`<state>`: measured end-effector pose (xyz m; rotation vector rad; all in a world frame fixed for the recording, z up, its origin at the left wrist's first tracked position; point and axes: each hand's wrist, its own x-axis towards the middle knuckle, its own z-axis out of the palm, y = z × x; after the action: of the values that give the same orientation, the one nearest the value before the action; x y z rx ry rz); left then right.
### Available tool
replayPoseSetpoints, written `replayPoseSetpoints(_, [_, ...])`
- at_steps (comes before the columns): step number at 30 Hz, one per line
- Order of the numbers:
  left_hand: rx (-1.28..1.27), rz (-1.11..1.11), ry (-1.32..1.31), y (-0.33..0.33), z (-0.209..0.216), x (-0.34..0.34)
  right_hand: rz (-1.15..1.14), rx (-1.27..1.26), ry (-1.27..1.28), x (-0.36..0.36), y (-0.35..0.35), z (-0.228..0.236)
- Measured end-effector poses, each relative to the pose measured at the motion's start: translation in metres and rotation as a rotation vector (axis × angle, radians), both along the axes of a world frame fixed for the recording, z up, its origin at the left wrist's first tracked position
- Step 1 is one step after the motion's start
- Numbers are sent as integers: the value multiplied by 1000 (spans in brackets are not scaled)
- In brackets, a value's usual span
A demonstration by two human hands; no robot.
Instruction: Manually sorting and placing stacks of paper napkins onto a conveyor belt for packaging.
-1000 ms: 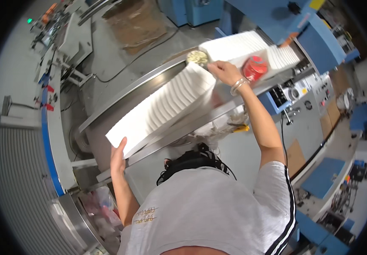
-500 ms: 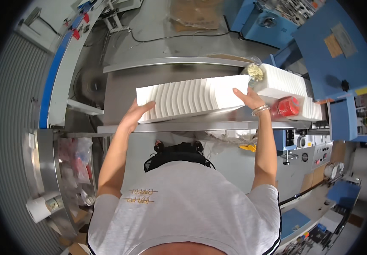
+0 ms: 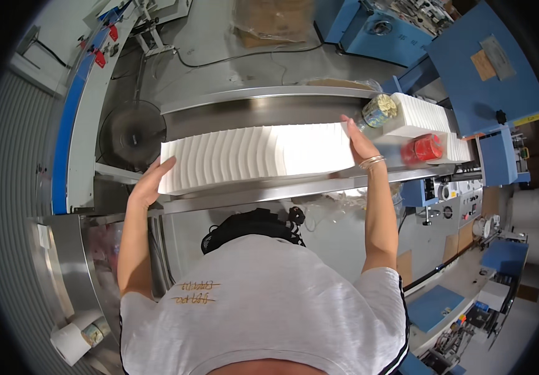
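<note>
A long white stack of paper-like pieces (image 3: 250, 153), ridged in bands along much of its length, lies sideways between my hands. My left hand (image 3: 149, 181) is closed on its left end, thumb over the top. At the other end my right hand (image 3: 361, 145) presses its palm and fingers against the stack. Below it runs a metal trough (image 3: 219, 112) with raised rims; whether the stack rests on it or is held just above, I cannot tell. Right of my right hand stand a clear jar with pale contents (image 3: 380, 111) and a red-topped container (image 3: 425, 148).
More white stacks (image 3: 420, 114) sit at the trough's right end, beside a blue machine (image 3: 488, 69). Along the left is a long bench with a blue edge (image 3: 63, 156). A white roll (image 3: 69, 342) lies at the lower left. A cable (image 3: 250, 56) crosses the floor beyond the trough.
Both hands and the white stack have moved left and lower in the view, off from the right-end stacks. The jar shows more fully. The head view has also shifted slightly.
</note>
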<state>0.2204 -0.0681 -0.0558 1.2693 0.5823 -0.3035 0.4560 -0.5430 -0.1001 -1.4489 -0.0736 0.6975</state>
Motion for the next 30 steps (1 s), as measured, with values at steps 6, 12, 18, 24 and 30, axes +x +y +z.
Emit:
replayPoseSetpoints(6, [107,33,85,-4,1,-3,108,-153,-116,-13,12,12])
replayPoseSetpoints(12, [-61,89,30,8,-18,0,-91,-181,172,-17,6,21])
replayPoseSetpoints(18, [247,-46,29,-44,15,14,54,-342,149,-22,30,22])
replayPoseSetpoints(24, [175,4,162,-36,7,17,114,-223,113,-9,-4,12])
replayPoseSetpoints(30, [162,-78,-62,-64,2,34,79,-252,-103,-48,69,35])
